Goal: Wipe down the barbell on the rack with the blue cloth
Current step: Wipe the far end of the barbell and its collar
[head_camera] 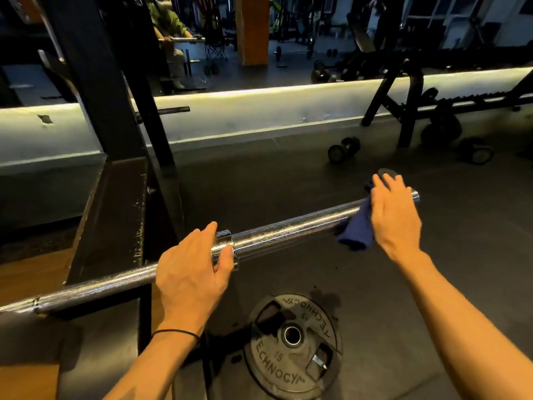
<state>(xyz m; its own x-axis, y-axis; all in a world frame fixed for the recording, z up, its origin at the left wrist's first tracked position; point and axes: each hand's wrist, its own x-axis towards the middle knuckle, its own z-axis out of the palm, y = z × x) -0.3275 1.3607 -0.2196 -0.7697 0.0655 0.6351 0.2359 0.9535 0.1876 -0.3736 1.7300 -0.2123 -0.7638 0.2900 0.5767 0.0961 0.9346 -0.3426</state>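
A chrome barbell (291,230) lies across the black rack (115,203), its sleeve running up to the right. My left hand (191,272) grips the bar at the collar, where the knurled shaft meets the sleeve. Near the sleeve's far end my right hand (393,215) presses the blue cloth (356,229) against the bar, fingers spread flat over it. Part of the cloth hangs below the sleeve. The sleeve's tip shows just past my fingers.
A grey weight plate (292,346) lies flat on the floor below the bar. Dumbbells (343,148) sit on the floor farther back, beside a dark bench frame (409,111). A lit mirror wall runs behind, reflecting a seated person.
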